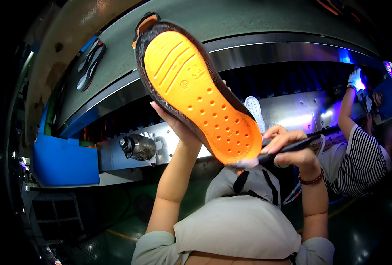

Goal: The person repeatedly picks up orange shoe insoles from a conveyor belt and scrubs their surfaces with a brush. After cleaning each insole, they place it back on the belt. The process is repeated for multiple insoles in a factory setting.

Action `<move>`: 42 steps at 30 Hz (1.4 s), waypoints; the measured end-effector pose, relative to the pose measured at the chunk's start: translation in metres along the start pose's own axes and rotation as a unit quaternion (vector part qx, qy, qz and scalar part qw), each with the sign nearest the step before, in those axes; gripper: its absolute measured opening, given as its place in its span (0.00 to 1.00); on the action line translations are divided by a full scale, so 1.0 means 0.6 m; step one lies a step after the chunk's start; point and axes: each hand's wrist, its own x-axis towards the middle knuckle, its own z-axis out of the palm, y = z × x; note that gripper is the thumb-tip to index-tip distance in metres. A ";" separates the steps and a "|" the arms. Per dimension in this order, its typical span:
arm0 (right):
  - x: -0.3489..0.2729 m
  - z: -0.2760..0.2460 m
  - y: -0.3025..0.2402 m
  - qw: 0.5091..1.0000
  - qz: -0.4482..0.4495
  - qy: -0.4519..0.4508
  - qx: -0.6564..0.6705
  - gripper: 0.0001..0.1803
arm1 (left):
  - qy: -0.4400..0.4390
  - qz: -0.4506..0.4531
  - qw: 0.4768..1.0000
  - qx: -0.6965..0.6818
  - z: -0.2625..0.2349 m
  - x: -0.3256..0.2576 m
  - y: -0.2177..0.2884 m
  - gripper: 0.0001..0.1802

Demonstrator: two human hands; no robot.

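A shoe [174,66] with a dark upper edge is held up, its orange underside toward me, toe or heel end not certain. Across that underside run grooves at the far end and rows of small round dents at the near end. My left hand [178,123] grips the shoe from behind at its left side, most fingers hidden by it. In my right hand [291,148] is a brush [297,145] with a black handle. Its pale, blurred bristles meet the shoe's near edge.
A green conveyor belt [266,20] with a metal edge runs across the back, carrying dark-and-white shoe soles [90,65] at left. On the metal ledge below sit a dark see-through bottle [139,147] and a white sole [254,112]. A blue box [65,161] stands left; a co-worker's gloved hand [356,79] is right.
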 end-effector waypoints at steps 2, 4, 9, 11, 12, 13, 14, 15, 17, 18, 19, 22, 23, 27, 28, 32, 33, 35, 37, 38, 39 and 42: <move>-0.005 0.002 0.015 0.990 0.046 0.104 0.080 0.10 | 0.022 -0.008 1.000 -0.001 0.021 0.003 0.001 0.46; -0.002 0.011 0.020 0.980 0.065 0.148 0.120 0.09 | -0.052 -0.050 0.987 -0.144 0.019 0.001 0.000 0.42; 0.021 0.059 -0.004 0.971 0.038 0.160 0.175 0.10 | -0.029 -0.098 0.983 -0.155 0.032 -0.063 -0.043 0.37; 0.022 0.065 -0.016 0.992 0.032 0.111 0.044 0.10 | -0.062 -0.133 0.978 -0.146 -0.016 -0.049 -0.034 0.29; 0.018 0.063 -0.012 0.995 0.010 0.101 -0.008 0.11 | -0.062 -0.155 0.972 -0.166 -0.012 -0.047 -0.026 0.27; 0.019 0.055 -0.022 0.996 -0.004 0.054 -0.076 0.12 | -0.059 -0.176 0.965 -0.185 -0.009 -0.045 -0.017 0.25; 0.020 0.045 -0.029 0.998 -0.006 0.005 -0.070 0.13 | -0.086 -0.189 0.957 -0.203 -0.008 -0.042 -0.010 0.26; 0.018 0.036 -0.033 0.997 -0.008 -0.041 -0.063 0.13 | -0.114 -0.203 0.947 -0.222 -0.005 -0.042 -0.006 0.26; 0.021 0.035 -0.027 0.999 -0.023 0.019 -0.032 0.12 | -0.108 -0.244 0.945 -0.188 -0.003 -0.041 0.001 0.27; 0.028 0.033 -0.025 0.995 -0.026 0.024 -0.092 0.11 | -0.110 -0.271 0.939 -0.181 -0.003 -0.037 0.001 0.27; 0.033 0.028 -0.022 0.988 -0.028 0.029 -0.152 0.10 | -0.112 -0.297 0.932 -0.175 -0.005 -0.032 0.002 0.28; 0.032 0.020 -0.030 0.981 -0.017 -0.099 -0.165 0.10 | -0.071 -0.407 0.905 -0.100 -0.007 -0.024 0.015 0.28; 0.036 0.012 -0.042 0.974 -0.023 -0.142 -0.176 0.10 | -0.048 -0.433 0.898 -0.063 -0.006 -0.025 0.017 0.28; 0.032 -0.002 -0.044 0.985 -0.024 -0.078 -0.152 0.12 | -0.044 -0.465 0.882 -0.059 -0.001 -0.024 0.015 0.26; 0.040 -0.005 -0.043 0.976 -0.024 -0.103 -0.188 0.11 | -0.040 -0.494 0.869 -0.010 0.008 -0.021 0.020 0.26; 0.050 -0.010 -0.059 0.945 -0.011 -0.254 -0.204 0.09 | -0.062 -0.554 0.811 0.177 0.031 -0.011 0.025 0.27; 0.050 -0.014 -0.069 0.945 -0.001 -0.258 -0.200 0.09 | -0.039 -0.567 0.798 0.202 0.043 -0.012 0.030 0.26; 0.052 -0.020 -0.079 0.944 0.018 -0.267 -0.192 0.10 | -0.035 -0.577 0.789 0.210 0.050 -0.013 0.037 0.26; 0.058 -0.021 -0.072 0.948 -0.018 -0.232 -0.217 0.09 | -0.047 -0.589 0.777 0.219 0.058 -0.009 0.041 0.26; 0.054 -0.022 -0.062 0.950 -0.006 -0.241 -0.200 0.09 | -0.053 -0.593 0.772 0.222 0.061 -0.008 0.042 0.25; 0.052 -0.023 -0.056 0.951 0.004 -0.251 -0.181 0.08 | -0.057 -0.597 0.767 0.226 0.062 -0.007 0.044 0.25; 0.041 -0.024 -0.089 0.904 0.025 -0.301 -0.303 0.08 | -0.004 -0.606 0.769 0.202 0.046 -0.011 0.052 0.24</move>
